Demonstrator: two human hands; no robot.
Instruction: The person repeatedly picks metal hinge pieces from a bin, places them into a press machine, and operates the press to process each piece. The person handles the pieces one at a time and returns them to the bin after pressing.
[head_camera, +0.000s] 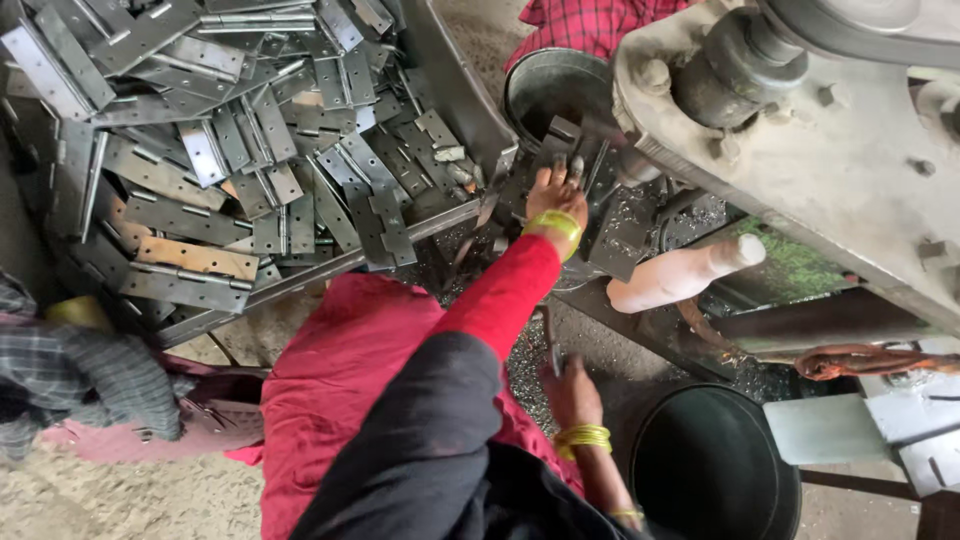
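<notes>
My left hand (555, 195), with a red sleeve and a yellow bangle, reaches forward to the bed of a grey metal press machine (800, 150). Its fingertips pinch a small metal hinge piece (574, 163) under the machine's head. My right hand (572, 392), wearing yellow bangles, rests low near my lap. It grips a thin dark metal strip (551, 345) that points up. Metal shavings lie on the ground between my hands.
A big tray (470, 100) at the left holds a pile of several flat steel hinges (230, 160). A metal bucket (530, 75) stands behind the press and a black bucket (710, 465) at my right. A pale handle (680, 275) juts from the machine. Other people sit at the top (590, 20) and left (90, 380).
</notes>
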